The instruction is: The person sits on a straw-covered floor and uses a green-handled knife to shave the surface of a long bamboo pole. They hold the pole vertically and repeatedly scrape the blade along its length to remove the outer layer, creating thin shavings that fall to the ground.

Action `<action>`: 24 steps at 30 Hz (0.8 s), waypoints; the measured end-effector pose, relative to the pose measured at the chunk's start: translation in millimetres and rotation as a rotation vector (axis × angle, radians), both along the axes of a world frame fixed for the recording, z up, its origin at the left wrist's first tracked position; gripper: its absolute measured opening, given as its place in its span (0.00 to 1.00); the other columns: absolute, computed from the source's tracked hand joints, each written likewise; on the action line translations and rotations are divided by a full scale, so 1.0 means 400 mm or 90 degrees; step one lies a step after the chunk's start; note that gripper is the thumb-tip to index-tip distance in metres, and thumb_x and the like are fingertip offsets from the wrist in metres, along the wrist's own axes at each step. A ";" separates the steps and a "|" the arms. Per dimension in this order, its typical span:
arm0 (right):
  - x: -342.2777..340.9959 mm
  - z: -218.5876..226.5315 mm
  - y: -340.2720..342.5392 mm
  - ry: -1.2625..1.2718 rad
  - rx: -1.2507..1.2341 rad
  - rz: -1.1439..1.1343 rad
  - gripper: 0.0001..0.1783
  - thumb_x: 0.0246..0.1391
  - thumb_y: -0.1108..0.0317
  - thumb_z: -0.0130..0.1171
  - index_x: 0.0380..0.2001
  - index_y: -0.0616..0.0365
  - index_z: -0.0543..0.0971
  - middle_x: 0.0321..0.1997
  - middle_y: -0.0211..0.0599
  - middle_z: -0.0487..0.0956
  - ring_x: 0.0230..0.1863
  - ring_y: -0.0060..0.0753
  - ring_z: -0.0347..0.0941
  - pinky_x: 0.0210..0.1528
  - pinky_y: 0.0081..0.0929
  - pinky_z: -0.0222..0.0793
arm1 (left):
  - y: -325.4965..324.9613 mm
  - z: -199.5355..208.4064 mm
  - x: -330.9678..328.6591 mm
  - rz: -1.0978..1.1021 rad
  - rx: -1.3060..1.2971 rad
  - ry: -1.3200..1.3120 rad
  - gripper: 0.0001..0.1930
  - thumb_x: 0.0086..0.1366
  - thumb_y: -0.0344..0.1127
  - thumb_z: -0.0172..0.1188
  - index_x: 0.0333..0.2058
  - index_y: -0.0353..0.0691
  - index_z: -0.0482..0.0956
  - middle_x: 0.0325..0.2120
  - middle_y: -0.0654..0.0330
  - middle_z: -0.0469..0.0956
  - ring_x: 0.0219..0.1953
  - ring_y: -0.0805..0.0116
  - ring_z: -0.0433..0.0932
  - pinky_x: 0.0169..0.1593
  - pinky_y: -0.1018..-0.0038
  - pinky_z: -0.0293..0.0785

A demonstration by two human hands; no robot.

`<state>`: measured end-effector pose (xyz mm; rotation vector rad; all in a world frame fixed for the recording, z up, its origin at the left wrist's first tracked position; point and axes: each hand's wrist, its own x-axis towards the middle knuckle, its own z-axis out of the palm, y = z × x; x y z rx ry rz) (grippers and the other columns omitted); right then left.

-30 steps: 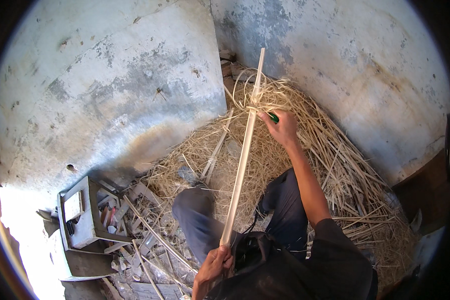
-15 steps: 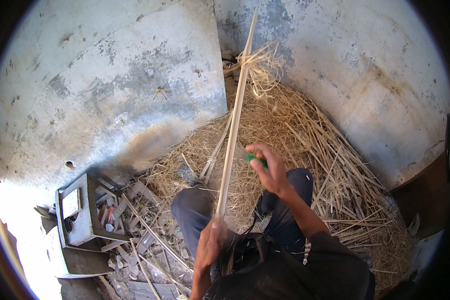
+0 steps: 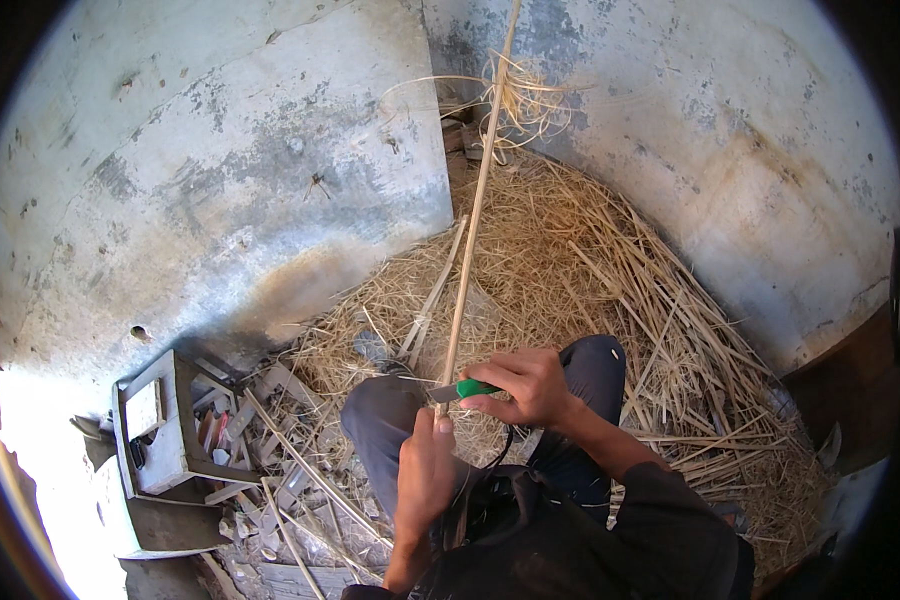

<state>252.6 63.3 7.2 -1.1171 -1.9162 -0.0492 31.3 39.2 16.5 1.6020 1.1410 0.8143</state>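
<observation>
A long pale bamboo strip (image 3: 477, 205) runs from my lap up past the upper edge of the picture, tilted slightly right. My left hand (image 3: 425, 472) is closed round its lower end, the thumb pointing up along it. My right hand (image 3: 530, 388) grips a green-handled knife (image 3: 478, 388). The knife's short metal blade lies across the strip, just above my left thumb, and appears to touch it. Thin curled shavings (image 3: 530, 105) hang on the strip near its upper end.
Straw-like shavings (image 3: 540, 240) and long strips cover the floor ahead and to the right. On the left stands a worn wooden box-like stool (image 3: 185, 440) with scraps inside. Loose strips (image 3: 310, 470) lie beside my left knee. Stained walls (image 3: 270, 150) close off the far side.
My right hand has come down and left, bringing the knife blade onto the strip. The strip now shows a narrower face and reaches higher, its curled shavings shifted up.
</observation>
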 end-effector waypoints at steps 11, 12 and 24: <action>0.059 0.015 0.047 0.036 0.068 -0.140 0.20 0.60 0.47 0.74 0.38 0.52 0.89 0.29 0.31 0.86 0.25 0.34 0.84 0.27 0.33 0.76 | -0.029 0.003 0.010 0.057 0.096 0.113 0.06 0.80 0.31 0.50 0.44 0.33 0.68 0.24 0.33 0.76 0.32 0.26 0.78 0.33 0.42 0.69; 0.083 0.012 0.064 0.053 0.054 -0.174 0.19 0.61 0.47 0.74 0.39 0.53 0.89 0.30 0.32 0.87 0.26 0.35 0.85 0.28 0.33 0.77 | -0.038 -0.005 0.005 0.056 0.099 0.118 0.06 0.80 0.30 0.51 0.44 0.33 0.68 0.25 0.33 0.76 0.32 0.26 0.78 0.33 0.42 0.69; 0.016 -0.016 -0.004 0.041 -0.010 0.013 0.21 0.57 0.47 0.77 0.34 0.56 0.88 0.26 0.31 0.85 0.23 0.38 0.82 0.27 0.34 0.74 | -0.016 0.011 0.014 0.072 0.069 0.053 0.11 0.79 0.35 0.57 0.50 0.33 0.70 0.26 0.39 0.79 0.32 0.32 0.82 0.37 0.49 0.75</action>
